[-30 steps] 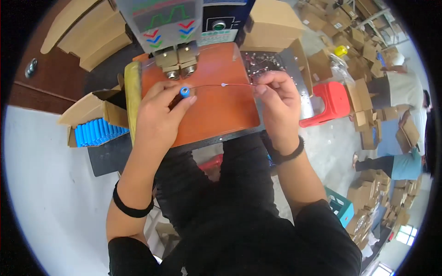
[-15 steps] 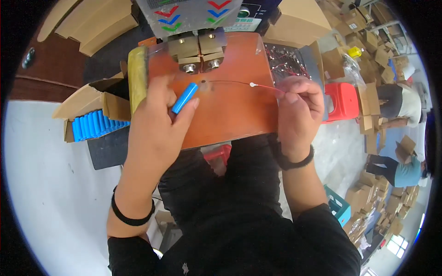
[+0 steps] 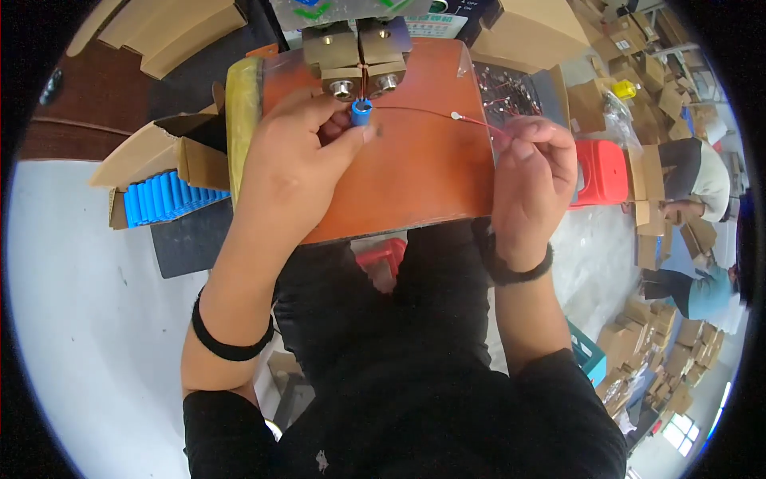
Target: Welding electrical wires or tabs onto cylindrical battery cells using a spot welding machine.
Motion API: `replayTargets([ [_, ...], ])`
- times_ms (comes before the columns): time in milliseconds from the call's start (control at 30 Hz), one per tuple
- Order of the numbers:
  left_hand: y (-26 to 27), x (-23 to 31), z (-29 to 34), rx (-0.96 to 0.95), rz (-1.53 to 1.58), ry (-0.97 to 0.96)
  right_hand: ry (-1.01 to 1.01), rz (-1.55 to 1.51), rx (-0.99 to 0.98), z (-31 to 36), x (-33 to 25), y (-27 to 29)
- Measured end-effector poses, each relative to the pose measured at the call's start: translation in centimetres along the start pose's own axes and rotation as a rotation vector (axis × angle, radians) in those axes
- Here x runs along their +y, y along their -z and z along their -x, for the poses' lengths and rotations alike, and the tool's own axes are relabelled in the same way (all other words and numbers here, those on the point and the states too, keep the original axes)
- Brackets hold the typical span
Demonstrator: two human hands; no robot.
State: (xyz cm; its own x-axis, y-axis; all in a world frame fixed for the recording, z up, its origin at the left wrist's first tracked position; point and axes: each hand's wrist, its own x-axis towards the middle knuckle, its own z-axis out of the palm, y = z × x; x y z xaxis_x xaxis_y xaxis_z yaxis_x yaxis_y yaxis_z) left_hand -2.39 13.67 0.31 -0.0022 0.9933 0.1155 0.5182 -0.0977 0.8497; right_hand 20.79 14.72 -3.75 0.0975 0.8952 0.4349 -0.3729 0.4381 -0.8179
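My left hand grips a blue cylindrical battery cell between thumb and fingers. The cell's top end is at the thin tips of the spot welder's electrodes; whether they touch I cannot tell. In a pinch, my right hand holds a thin red wire with a small white round piece partway along it. A dark thin lead runs from that piece left to the cell's top. Beneath both lies an orange-brown work board.
An open carton of blue cells stands at the left, beside a yellow wrapped roll. Several wired parts lie on a dark tray at the right, near a red plastic stool. Two people and stacked cartons are farther right.
My left hand has moved the battery cell up and right, to the electrode tips, turning it more upright. My right hand has shifted slightly right with the wire. The view has tilted a little.
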Motion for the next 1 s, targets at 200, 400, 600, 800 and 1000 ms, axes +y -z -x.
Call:
replayTargets([
  [200, -0.1, -0.3, 0.1, 0.012, -0.021, -0.004, -0.077, 0.086, 0.027, 0.0, -0.3, -0.4],
  [400, 0.1, -0.4, 0.1, 0.012, -0.069, -0.036, -0.064, 0.099, 0.011, -0.1, 0.1, 0.0],
  [600, -0.2, -1.0, 0.0, 0.052, -0.143, -0.084, -0.033, 0.142, 0.005, -0.4, -0.2, -0.1],
  [800, -0.4, -1.4, 0.0, 0.048, -0.087, -0.077, -0.047, 0.231, 0.016, 0.0, -0.3, -0.5],
  [1000, -0.4, -1.7, 0.0, 0.039, -0.057, -0.08, -0.012, 0.202, -0.009, 0.0, -0.1, -0.2],
])
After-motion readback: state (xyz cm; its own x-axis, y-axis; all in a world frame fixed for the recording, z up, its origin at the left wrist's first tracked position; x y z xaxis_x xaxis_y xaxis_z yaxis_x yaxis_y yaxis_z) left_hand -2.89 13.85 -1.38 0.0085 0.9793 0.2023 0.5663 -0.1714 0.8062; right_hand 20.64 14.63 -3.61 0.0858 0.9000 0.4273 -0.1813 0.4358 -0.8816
